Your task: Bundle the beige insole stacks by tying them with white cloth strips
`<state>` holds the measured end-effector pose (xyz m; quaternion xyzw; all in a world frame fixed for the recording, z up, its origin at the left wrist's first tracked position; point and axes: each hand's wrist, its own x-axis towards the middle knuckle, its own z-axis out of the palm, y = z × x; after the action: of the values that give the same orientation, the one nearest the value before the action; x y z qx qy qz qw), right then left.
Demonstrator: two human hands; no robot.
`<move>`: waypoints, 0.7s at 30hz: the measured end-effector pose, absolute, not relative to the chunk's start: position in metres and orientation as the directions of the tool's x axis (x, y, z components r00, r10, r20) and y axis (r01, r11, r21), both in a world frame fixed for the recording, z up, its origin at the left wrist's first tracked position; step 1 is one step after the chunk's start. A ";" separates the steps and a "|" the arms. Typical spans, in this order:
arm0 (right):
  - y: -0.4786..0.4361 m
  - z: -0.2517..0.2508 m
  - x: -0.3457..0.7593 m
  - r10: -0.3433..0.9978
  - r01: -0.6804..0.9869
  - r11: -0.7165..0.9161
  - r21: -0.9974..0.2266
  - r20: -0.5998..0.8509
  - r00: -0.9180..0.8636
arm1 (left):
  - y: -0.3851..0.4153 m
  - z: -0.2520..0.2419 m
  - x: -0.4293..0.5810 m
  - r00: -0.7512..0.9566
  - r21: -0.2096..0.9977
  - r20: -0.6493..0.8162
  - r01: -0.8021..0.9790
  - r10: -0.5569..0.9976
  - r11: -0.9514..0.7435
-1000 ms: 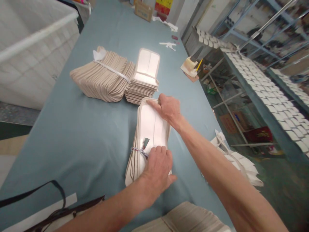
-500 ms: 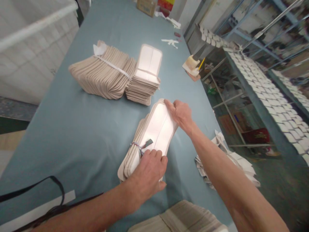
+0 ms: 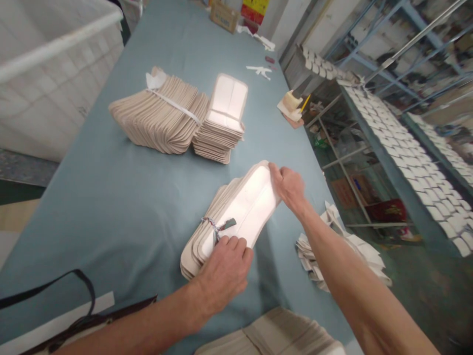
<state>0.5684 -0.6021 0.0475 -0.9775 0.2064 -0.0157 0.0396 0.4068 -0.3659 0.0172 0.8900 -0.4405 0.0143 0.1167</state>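
In the middle of the table lies a bundle of long, round-cornered fabric pads (image 3: 244, 212), beige at the edges and white on top. A multicoloured cord (image 3: 210, 223) with a dark green tag (image 3: 228, 224) crosses its near part. My right hand (image 3: 290, 187) grips the far end of the uppermost pads, thumb on the white face, and that end fans away from the rest. My left hand (image 3: 225, 266) is closed at the bundle's near right edge, beside the cord; its fingertips are partly hidden.
Farther back sit a large tied stack of beige pads (image 3: 158, 116) and a smaller stack (image 3: 219, 135). Another stack (image 3: 273, 333) is at the near edge. White fabric pieces (image 3: 354, 251) lie at right. A white cart (image 3: 55, 84) stands left, a black strap (image 3: 79, 281) near left.
My right hand has moved slightly right and toward me, swinging the far end of the upper pads with it. My left hand stays at the near end, shifted slightly.
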 end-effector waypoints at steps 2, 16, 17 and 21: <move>-0.591 0.062 0.574 -0.361 -0.360 -0.933 -0.029 0.040 0.932 | -0.367 0.016 0.406 0.606 0.187 0.113 -0.791 -0.787 -0.582; -0.583 0.091 0.593 -0.094 -0.102 -0.991 0.084 0.098 0.991 | -0.374 0.012 0.410 0.592 0.151 0.181 -0.805 -0.785 -0.573; -0.596 0.084 0.592 -0.143 -0.149 -0.987 0.067 0.085 0.986 | -0.374 0.012 0.411 0.590 0.148 0.187 -0.808 -0.786 -0.571; -0.633 0.071 0.586 -0.274 -0.274 -0.962 0.012 0.004 0.962 | -0.378 0.008 0.413 0.589 0.137 0.250 -0.807 -0.768 -0.574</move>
<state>0.5856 -0.6326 0.0712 -0.9904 0.1384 -0.0010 -0.0062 0.4128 -0.3780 0.0083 0.8835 -0.4458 0.0815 0.1189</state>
